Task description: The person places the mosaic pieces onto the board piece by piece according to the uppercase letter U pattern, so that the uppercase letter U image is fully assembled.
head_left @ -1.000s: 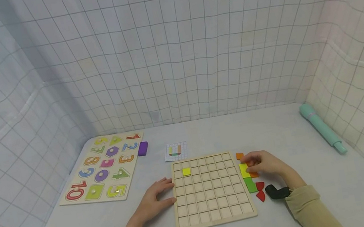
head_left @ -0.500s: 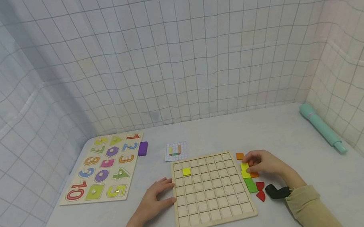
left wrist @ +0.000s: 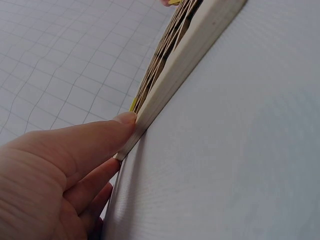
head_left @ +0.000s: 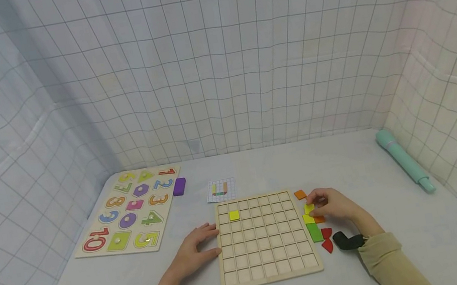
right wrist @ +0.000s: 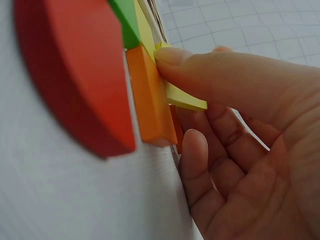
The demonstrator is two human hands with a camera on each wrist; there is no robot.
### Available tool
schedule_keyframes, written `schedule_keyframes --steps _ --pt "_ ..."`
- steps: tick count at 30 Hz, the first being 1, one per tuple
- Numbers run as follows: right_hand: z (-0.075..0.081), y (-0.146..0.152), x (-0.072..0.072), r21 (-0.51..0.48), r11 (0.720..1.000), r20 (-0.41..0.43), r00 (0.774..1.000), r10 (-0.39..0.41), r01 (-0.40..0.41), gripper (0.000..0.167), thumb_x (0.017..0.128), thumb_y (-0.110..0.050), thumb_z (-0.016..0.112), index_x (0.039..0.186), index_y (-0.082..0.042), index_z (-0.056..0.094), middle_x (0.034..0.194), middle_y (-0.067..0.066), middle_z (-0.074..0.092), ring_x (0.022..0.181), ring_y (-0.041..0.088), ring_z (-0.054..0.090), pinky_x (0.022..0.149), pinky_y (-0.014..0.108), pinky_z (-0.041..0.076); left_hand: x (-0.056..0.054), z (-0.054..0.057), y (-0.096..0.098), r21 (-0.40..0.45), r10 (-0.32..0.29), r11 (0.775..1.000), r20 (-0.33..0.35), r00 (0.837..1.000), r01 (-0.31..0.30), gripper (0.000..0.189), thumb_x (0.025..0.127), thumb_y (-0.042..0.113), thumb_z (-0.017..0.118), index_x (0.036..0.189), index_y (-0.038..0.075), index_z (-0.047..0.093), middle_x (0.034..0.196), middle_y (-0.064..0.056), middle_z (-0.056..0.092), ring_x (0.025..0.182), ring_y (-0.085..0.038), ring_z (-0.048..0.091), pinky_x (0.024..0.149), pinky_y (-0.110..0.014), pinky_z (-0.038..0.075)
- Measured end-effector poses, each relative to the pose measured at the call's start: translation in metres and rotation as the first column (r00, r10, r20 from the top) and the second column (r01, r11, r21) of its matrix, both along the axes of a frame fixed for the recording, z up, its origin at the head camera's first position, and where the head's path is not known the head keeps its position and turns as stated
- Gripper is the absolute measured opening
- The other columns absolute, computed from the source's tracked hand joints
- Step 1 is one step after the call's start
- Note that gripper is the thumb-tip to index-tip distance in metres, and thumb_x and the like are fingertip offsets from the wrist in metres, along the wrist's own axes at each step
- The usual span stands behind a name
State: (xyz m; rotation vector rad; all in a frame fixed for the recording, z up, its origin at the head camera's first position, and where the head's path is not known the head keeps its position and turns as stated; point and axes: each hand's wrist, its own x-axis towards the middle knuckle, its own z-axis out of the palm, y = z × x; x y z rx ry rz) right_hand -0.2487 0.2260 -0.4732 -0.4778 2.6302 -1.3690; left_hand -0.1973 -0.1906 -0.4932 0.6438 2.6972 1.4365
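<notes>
Clearly, in the right wrist view your right hand point(right wrist: 265, 170) pinches a yellow tile point(right wrist: 187, 99), thumb laid along it and the opposing fingertips partly hidden behind; an orange block point(right wrist: 152, 105) sits just beside. Judging by its look, the tile should be light, stiff and hardly fragile, perhaps a little slick on its painted face, so take it by two opposite side edges rather than across the flat. In the left wrist view, your left hand point(left wrist: 45, 170) has its fingers fairly straight, the thumb tip touching the rim of the wooden grid board point(left wrist: 172, 82), which looks rigid enough to be steadied by its edge. From the head view, you have that tile just outside the board's right edge, short of its far right corner, with a green piece point(head_left: 315, 232) and two red pieces point(head_left: 328, 245) towards you. The white table point(head_left: 270, 168) seems flat and smooth; a number puzzle point(head_left: 100, 221) lies along its left edge, and a mint-green cylinder point(head_left: 405, 161) near its far right corner. Wrinkled, grid-patterned curtains point(head_left: 219, 88) rise beyond the far edge and at both sides.
</notes>
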Motion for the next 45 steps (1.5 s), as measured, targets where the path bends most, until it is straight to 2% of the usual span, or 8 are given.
schedule_keyframes --steps 1,16,24,28,35,40,45 --pt "-0.004 0.002 -0.003 -0.005 1.0 0.003 1.0 -0.004 0.004 0.021 0.075 -0.007 0.076 0.091 -0.006 0.062 0.088 0.004 0.059 0.079 0.021 0.05 0.069 0.029 0.045 0.0 0.0 0.0 -0.001 0.0 1.0 -0.001 1.0 0.0 0.046 0.08 0.024 0.074 0.121 0.005 0.063 0.135 -0.009 0.052 0.134 -0.034 0.033 0.111 -0.056 0.019" --pt "-0.008 0.004 -0.003 -0.028 1.0 0.007 1.0 0.013 -0.012 0.014 0.079 -0.011 0.075 0.089 -0.007 0.066 0.08 0.003 0.061 0.072 0.02 0.052 0.057 0.024 0.046 0.0 0.0 0.0 0.012 0.004 1.0 0.019 1.0 -0.004 0.046 0.08 0.025 0.074 0.121 0.006 0.063 0.135 -0.009 0.052 0.134 -0.034 0.032 0.112 -0.055 0.018" --pt "-0.007 0.002 -0.002 -0.021 0.997 0.008 0.997 -0.072 0.072 0.01 0.08 -0.014 0.073 0.09 -0.013 0.07 0.087 0.0 0.066 0.079 0.019 0.056 0.068 0.028 0.049 0.0 0.0 0.001 0.013 0.001 1.0 0.021 1.0 -0.001 0.046 0.081 0.025 0.074 0.121 0.006 0.062 0.136 -0.009 0.052 0.134 -0.034 0.032 0.112 -0.056 0.018" --pt "-0.003 0.001 -0.001 -0.03 0.994 -0.033 0.994 -0.102 0.101 0.01 0.081 -0.012 0.072 0.091 -0.012 0.071 0.09 0.001 0.068 0.083 0.02 0.059 0.073 0.031 0.051 0.0 0.0 0.001 0.015 0.004 1.0 0.029 1.0 -0.005 0.046 0.08 0.026 0.074 0.121 0.006 0.063 0.136 -0.009 0.052 0.134 -0.034 0.032 0.112 -0.056 0.018" --pt "0.006 -0.007 0.002 -0.052 0.988 -0.065 0.987 -0.147 0.144 0.014 0.083 -0.017 0.071 0.095 -0.012 0.069 0.098 0.004 0.067 0.082 0.019 0.064 0.069 0.03 0.054 0.0 0.0 0.001 0.013 0.008 1.0 0.027 1.0 -0.008 0.046 0.08 0.026 0.074 0.12 0.007 0.063 0.135 -0.009 0.052 0.134 -0.033 0.032 0.112 -0.055 0.018" --pt "0.01 -0.012 0.003 -0.097 0.989 -0.073 0.99 -0.122 0.115 0.022 0.084 -0.017 0.072 0.103 -0.007 0.068 0.101 0.009 0.068 0.081 0.019 0.066 0.069 0.028 0.055 0.0 0.0 0.001 0.014 0.012 1.0 0.031 0.999 -0.012 0.046 0.08 0.026 0.074 0.12 0.007 0.063 0.135 -0.008 0.052 0.135 -0.033 0.032 0.112 -0.054 0.018" --pt "0.015 -0.023 0.003 -0.094 0.991 -0.088 0.99 -0.107 0.099 0.025 0.082 -0.011 0.072 0.107 -0.008 0.069 0.107 0.009 0.066 0.084 0.017 0.065 0.073 0.026 0.054 0.0 0.0 0.001 0.012 0.01 1.0 0.031 0.999 -0.011 0.046 0.08 0.026 0.074 0.121 0.007 0.063 0.136 -0.009 0.052 0.134 -0.034 0.032 0.111 -0.055 0.019"
